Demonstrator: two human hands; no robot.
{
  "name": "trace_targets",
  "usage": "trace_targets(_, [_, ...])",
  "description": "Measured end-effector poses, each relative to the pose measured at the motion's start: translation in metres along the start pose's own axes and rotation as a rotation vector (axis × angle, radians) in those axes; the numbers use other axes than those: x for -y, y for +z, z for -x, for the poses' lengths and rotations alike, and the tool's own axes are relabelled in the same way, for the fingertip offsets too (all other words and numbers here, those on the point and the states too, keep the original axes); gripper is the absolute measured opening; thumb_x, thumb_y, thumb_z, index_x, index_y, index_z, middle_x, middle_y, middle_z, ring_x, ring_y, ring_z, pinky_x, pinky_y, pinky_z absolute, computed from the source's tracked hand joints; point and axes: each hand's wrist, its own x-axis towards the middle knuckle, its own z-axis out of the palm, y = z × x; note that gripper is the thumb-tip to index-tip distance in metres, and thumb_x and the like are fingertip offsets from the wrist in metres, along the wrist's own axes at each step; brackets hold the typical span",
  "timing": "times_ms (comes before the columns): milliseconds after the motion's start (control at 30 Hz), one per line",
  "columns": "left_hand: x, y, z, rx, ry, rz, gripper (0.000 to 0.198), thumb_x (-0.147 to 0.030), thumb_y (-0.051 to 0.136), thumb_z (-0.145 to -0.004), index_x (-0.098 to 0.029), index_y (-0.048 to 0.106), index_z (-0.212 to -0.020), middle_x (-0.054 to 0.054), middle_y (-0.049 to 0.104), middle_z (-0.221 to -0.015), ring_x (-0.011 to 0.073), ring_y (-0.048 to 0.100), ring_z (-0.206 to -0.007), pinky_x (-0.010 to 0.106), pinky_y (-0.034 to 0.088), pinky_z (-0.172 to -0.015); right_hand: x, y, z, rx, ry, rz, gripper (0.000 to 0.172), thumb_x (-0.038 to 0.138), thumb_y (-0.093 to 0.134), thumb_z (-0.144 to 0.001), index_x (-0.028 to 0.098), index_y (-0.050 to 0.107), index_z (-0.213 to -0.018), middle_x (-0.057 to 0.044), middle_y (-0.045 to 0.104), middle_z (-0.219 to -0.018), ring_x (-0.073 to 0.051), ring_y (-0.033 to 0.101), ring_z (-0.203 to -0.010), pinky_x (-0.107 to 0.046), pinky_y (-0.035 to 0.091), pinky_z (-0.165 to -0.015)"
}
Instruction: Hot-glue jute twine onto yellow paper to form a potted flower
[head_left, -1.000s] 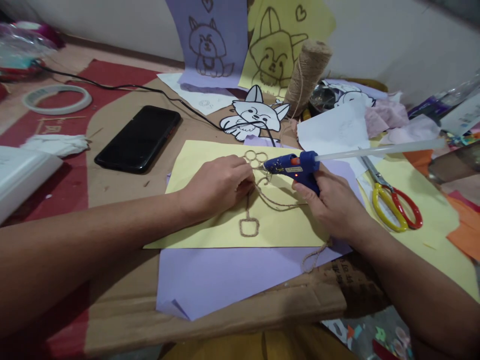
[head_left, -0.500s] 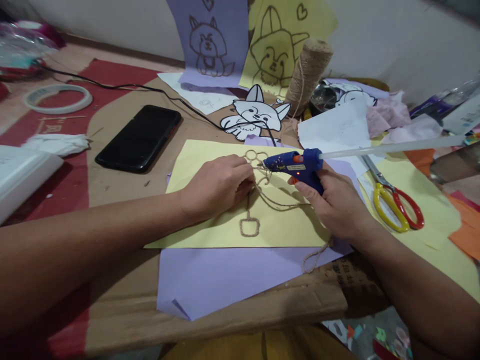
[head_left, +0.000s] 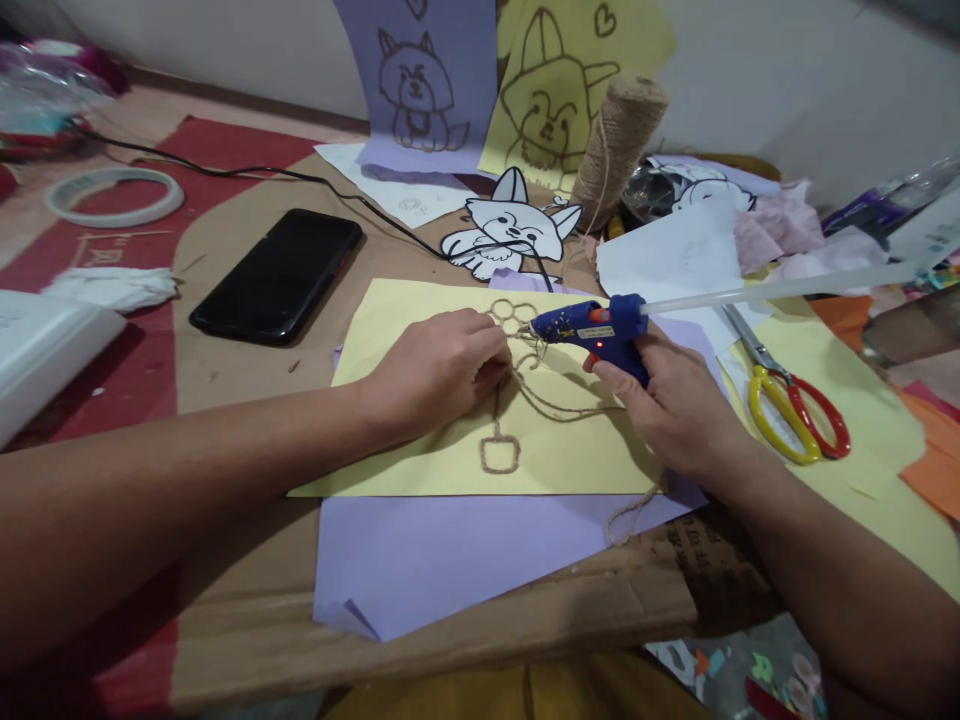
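My right hand (head_left: 679,405) is closed round a blue glue gun (head_left: 589,335) with a long translucent glue stick (head_left: 772,290) in its back. The gun's nozzle is at a flower outline of twine (head_left: 514,312) on a yellow sheet (head_left: 420,465). My left hand (head_left: 442,370) rests on the sheet beside the flower, its fingers pinched at the twine (head_left: 551,408). The fingertips are partly hidden. A loose length of that twine runs right, under my right hand. Below the flower, a twine stem leads to a small pot shape (head_left: 499,455).
Purple paper (head_left: 427,560) lies under the yellow sheet. A black phone (head_left: 277,275) and a tape roll (head_left: 116,196) are at left, scissors (head_left: 787,395) at right. Behind stand a twine spool (head_left: 619,145) and a fox cutout (head_left: 517,225), crossed by a black cord (head_left: 300,178).
The glue gun and my right hand have shifted very slightly to the right. My left hand stays in place on the sheet.
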Motion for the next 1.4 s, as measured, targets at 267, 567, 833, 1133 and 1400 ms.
trace_targets(267, [-0.0002,0.0003,0.0002,-0.007,0.001,-0.005,0.015,-0.014,0.056,-0.089,-0.015,0.070,-0.084,0.007,0.072,-0.089,0.0196,0.065,-0.083,0.028,0.048,-0.068,0.0030,0.0037,-0.0005,0.029,-0.019,-0.037,0.031,0.040,0.050,-0.098,0.018,0.064,-0.114,-0.013,0.075,-0.110,-0.031,0.071,-0.098,-0.041,0.055,-0.082])
trace_targets(567, [-0.0001,-0.0004,0.0002,0.012,-0.004,-0.003,0.016,-0.015,0.056,-0.090,-0.015,0.070,-0.084,0.007,0.071,-0.088,0.0192,0.065,-0.083,0.028,0.048,-0.068,0.0014,0.0044,0.0001,0.037,0.012,-0.037,0.032,0.043,0.050,-0.098,0.019,0.064,-0.114,-0.013,0.075,-0.110,-0.032,0.070,-0.098,-0.043,0.054,-0.082])
trace_targets(833, [-0.0008,-0.0005,-0.0004,0.014,-0.008,-0.012,0.016,-0.014,0.055,-0.089,-0.015,0.069,-0.083,0.007,0.071,-0.088,0.0189,0.065,-0.082,0.027,0.048,-0.067,0.0010,0.0010,0.0002,-0.004,0.034,-0.029,0.034,0.040,0.052,-0.096,0.018,0.063,-0.118,-0.013,0.075,-0.110,-0.032,0.070,-0.097,-0.042,0.054,-0.080])
trace_targets(1133, [-0.0001,0.0001,0.0002,0.001,-0.005,-0.001,0.016,-0.014,0.055,-0.089,-0.016,0.069,-0.083,0.007,0.071,-0.088,0.0190,0.065,-0.082,0.028,0.048,-0.068,0.0044,0.0016,0.0005,0.048,0.016,-0.043,0.031,0.044,0.050,-0.098,0.020,0.063,-0.113,-0.013,0.075,-0.109,-0.031,0.070,-0.097,-0.042,0.054,-0.080])
trace_targets(1400, [-0.0001,-0.0008,-0.0003,0.012,-0.006,-0.004,0.015,-0.014,0.056,-0.089,-0.016,0.070,-0.084,0.007,0.072,-0.089,0.0191,0.065,-0.083,0.027,0.048,-0.068,0.0030,0.0030,-0.0002,0.027,0.011,-0.036,0.030,0.041,0.050,-0.098,0.020,0.063,-0.114,-0.013,0.075,-0.110,-0.031,0.069,-0.096,-0.043,0.054,-0.081])
